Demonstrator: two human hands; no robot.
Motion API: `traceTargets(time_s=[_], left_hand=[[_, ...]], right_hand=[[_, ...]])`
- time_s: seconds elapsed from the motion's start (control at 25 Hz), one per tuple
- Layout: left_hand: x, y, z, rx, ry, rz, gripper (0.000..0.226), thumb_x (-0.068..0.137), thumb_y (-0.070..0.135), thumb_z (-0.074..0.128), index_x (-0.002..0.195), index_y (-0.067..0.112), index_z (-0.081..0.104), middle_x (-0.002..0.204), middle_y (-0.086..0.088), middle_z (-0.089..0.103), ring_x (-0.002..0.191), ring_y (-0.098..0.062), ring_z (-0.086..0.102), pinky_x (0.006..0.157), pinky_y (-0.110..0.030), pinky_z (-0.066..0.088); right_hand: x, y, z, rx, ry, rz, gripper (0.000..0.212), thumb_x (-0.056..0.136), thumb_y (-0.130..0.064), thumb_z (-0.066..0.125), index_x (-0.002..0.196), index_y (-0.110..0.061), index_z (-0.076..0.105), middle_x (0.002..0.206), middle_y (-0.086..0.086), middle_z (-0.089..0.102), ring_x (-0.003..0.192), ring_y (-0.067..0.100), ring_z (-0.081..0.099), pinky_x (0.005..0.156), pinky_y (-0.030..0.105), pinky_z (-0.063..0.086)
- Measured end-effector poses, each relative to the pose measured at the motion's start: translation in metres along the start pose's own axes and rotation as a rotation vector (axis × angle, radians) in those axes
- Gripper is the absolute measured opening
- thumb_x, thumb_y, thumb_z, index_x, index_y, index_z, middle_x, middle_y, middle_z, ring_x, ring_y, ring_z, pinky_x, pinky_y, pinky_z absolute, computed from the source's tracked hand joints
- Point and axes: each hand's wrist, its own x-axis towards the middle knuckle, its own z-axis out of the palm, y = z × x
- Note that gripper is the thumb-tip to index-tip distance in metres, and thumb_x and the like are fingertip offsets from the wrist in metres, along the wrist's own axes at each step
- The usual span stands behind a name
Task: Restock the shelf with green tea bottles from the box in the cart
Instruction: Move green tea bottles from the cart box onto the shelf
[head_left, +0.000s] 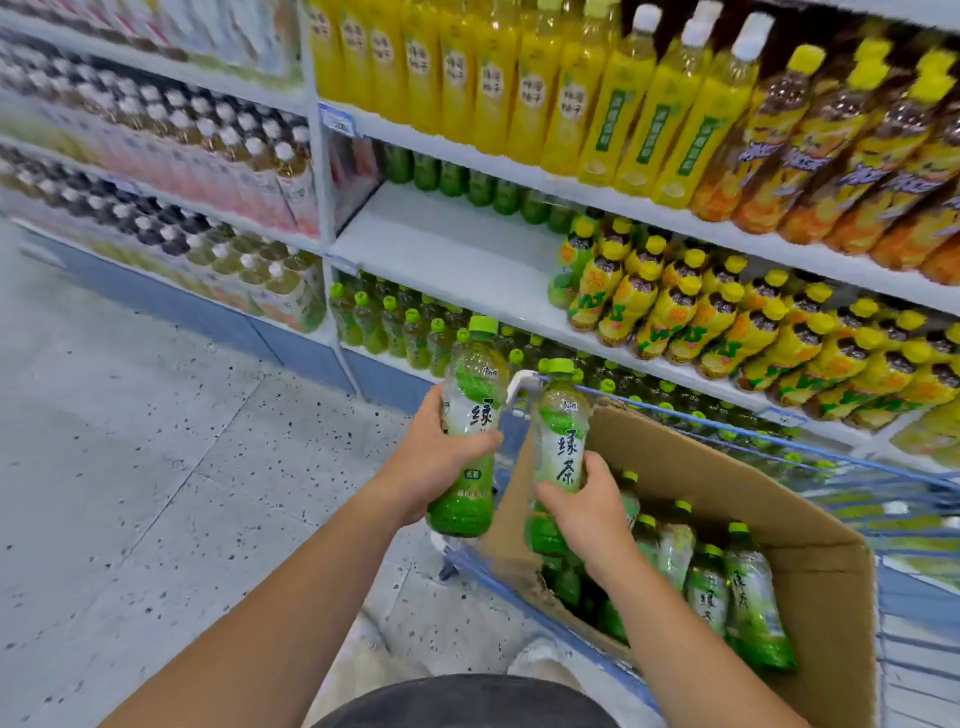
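Half-stocked shelf (447, 244), hands (426, 457) (587, 509) gripping 2 green tea bottles (475, 395) (563, 431)

The bottles (470, 415) are glossy clear plastic, the box (727, 478) matt cardboard, the cart (893, 506) seemingly painted metal wire.

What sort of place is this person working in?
Most likely a supermarket drinks aisle: white tiered shelves hold packed rows of yellow plastic juice bottles, a blue wire cart carries a brown cardboard box of stock, and the left hand and right hand each hold a green-capped tea bottle.
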Motion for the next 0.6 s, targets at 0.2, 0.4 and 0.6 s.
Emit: traceTargets(time_s=[0.2, 0.4, 0.6], left_hand=[[-0.003, 0.028, -0.105, -0.095, 0.072, 0.045, 0.059, 0.075, 0.021, 0.085, 0.122, 0.041, 0.054, 0.095, 0.008, 0.075, 0.082, -0.016, 0.075, 0.059, -0.032, 0.059], [0.001, 0.060, -0.205, -0.105, 0.139, 0.082, 0.065, 0.068, 0.028, 0.086, 0.124, 0.040, 0.054, 0.107, 0.001, 0.072, 0.090, -0.021, 0.074, 0.063, -0.037, 0.061], [0.011, 0.098, -0.264, -0.090, 0.209, 0.180, 0.071, 0.060, 0.035, 0.087, 0.124, 0.042, 0.056, 0.101, 0.008, 0.075, 0.087, -0.015, 0.075, 0.064, -0.036, 0.061]], right_hand=[[0.002, -0.061, 0.090, -0.018, -0.018, -0.096, 0.034, 0.077, -0.012, 0.078, 0.100, -0.028, 0.060, 0.089, -0.005, 0.072, 0.064, -0.001, 0.067, 0.045, 0.011, 0.045], [-0.001, -0.124, 0.173, -0.027, -0.004, -0.154, 0.030, 0.077, -0.021, 0.078, 0.096, -0.031, 0.056, 0.090, -0.007, 0.070, 0.070, 0.002, 0.066, 0.053, 0.019, 0.049], [0.008, -0.183, 0.226, -0.043, -0.031, -0.233, 0.036, 0.076, -0.020, 0.078, 0.103, -0.032, 0.056, 0.095, -0.006, 0.068, 0.083, 0.012, 0.067, 0.064, 0.031, 0.054]])
